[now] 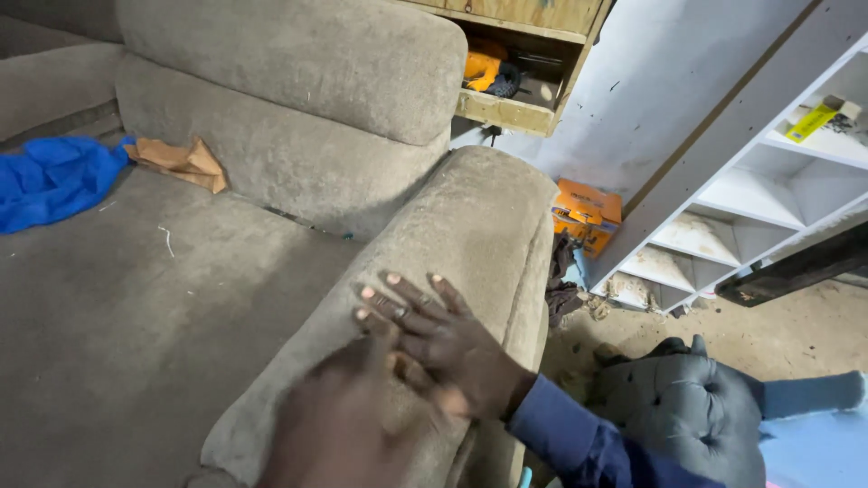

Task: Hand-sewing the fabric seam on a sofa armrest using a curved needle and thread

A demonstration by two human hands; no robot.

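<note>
We have both hands on the sofa's armrest, which runs from the near centre away toward the back cushions. Our right hand lies flat on the fabric with fingers spread wide, gripping nothing, only pressing. Our left hand is nearer and blurred, partly over the right; it looks open against the fabric, but we cannot tell its exact shape. The risk we see is slipping: the armrest top is rounded and falls away to the right, so a hard push could send a palm off toward the floor, where debris lies. The blur suggests quick motion, and a fast rub could rumple the nap or catch a loose edge of cloth hanging at the armrest's right side. To the right, a tufted grey cushion sits close to our sleeve and could be knocked. Far left on the seat, the blue cloth and brown paper lie well apart.
</note>
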